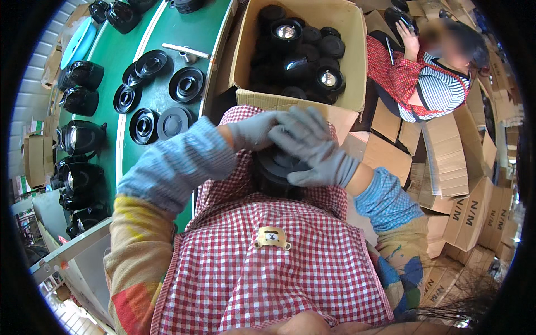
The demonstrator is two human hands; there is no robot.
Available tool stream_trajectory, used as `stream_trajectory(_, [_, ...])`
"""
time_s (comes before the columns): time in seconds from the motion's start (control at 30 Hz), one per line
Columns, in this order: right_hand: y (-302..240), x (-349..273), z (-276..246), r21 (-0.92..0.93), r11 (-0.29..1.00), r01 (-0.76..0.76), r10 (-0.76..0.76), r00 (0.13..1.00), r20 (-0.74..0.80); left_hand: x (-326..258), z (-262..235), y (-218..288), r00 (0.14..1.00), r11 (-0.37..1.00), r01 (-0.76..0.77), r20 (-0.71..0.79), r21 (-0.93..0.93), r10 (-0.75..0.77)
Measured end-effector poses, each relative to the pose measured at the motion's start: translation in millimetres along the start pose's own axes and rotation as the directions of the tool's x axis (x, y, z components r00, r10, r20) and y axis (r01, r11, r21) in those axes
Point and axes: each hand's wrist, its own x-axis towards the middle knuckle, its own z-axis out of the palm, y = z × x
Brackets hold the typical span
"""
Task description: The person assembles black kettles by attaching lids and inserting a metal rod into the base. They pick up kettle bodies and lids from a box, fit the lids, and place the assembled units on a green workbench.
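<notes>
Nearest you is your red-and-white checked apron [262, 262], and in the lap of it, close to your knees, sits the black round piece [273, 167], its ringed top facing up and its lower part too dark to make out. Your left hand [254, 132], gloved in grey, is at its far left edge with the fingers bent; whether it truly grips the rim, you cannot tell from here. Your right hand [312, 146], slightly blurred, lies palm down across the top, fingers long and loosely spread, not closed around anything. With only soft cloth beneath, the piece could tip or slide between your knees if you press harder on one side, and the smooth gloves could slip on its glossy surface. Just past your knees stands the open cardboard box [352, 53], heaped with black parts [332, 46]; a piece dropped in carelessly could knock and scratch those shiny ones. To the left, on the green bench [190, 33], black ring-shaped lids [187, 85] lie loose, some overlapping, so a sweep of your left sleeve [184, 159] might shift them. Farther off at right, a co-worker [446, 84] sits among cartons [446, 162].
</notes>
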Motion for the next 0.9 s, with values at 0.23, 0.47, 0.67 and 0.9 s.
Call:
stream_trajectory(0.23, [9,7,-12,0.145,0.985,0.09,-0.102,0.992,0.073,40,-27,15,0.96,0.931,0.176,0.154,0.319,-0.234])
stream_trajectory(0.47, [2,13,14,0.015,0.989,0.149,-0.15,0.981,0.123,40,8,-67,0.963,0.89,0.188,0.255,-0.415,-0.085])
stream_trajectory(0.67, [14,3,2,0.239,0.958,0.156,-0.174,0.983,0.058,51,-16,27,0.924,0.96,0.277,0.285,-0.039,-0.255])
stream_trajectory(0.9, [-2,11,23,0.219,0.957,0.191,-0.221,0.968,0.122,46,6,-30,0.941,0.986,-0.169,0.298,-0.001,0.161])
